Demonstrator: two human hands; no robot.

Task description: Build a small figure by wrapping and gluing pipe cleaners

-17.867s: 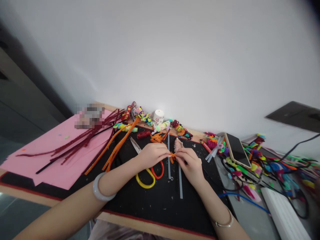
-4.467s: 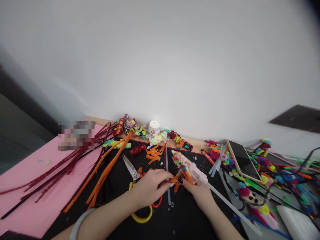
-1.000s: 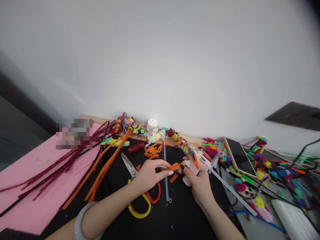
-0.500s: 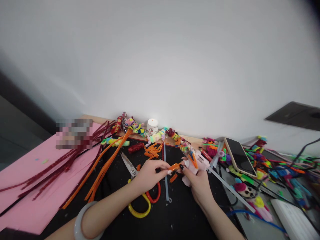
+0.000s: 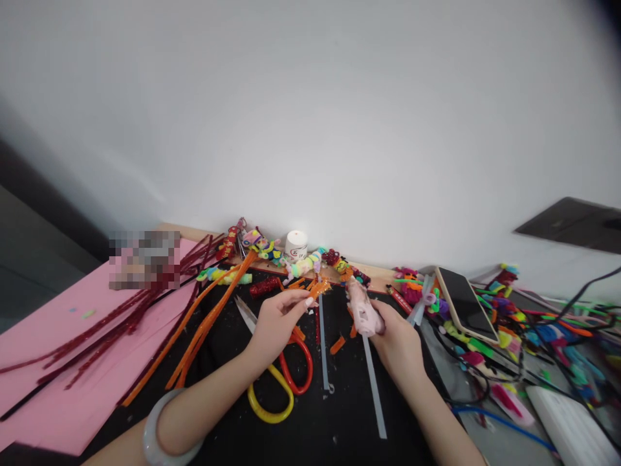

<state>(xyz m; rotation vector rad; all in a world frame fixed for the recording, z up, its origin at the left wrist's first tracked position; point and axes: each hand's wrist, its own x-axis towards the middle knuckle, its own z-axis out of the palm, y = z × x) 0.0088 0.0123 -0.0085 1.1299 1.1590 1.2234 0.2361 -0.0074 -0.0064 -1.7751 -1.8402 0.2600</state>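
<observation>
My left hand (image 5: 277, 327) pinches a short orange pipe-cleaner piece (image 5: 319, 287) between thumb and fingertips. My right hand (image 5: 398, 344) is wrapped round a pale pink hot glue gun (image 5: 363, 309), whose nozzle points away from me, a little right of the orange piece and apart from it. A translucent glue stick (image 5: 375, 391) juts from the back of the gun towards me. Below my left hand lie scissors with one yellow and one red handle (image 5: 272, 396), blades partly hidden by the hand. A loose orange piece (image 5: 337, 345) rests on the black mat (image 5: 291, 443) between my hands.
Long orange pipe cleaners (image 5: 206, 330) and dark red ones (image 5: 116, 310) lie to the left, partly over pink board (image 5: 53, 369). A white paper cup (image 5: 296, 244) stands by the wall among pipe-cleaner figures. A phone (image 5: 466, 303), cables and a white power strip (image 5: 570, 427) are right.
The glue gun has swung round, its nozzle now facing away and its glue stick towards me. My left hand has moved the orange piece up and left, apart from my right hand.
</observation>
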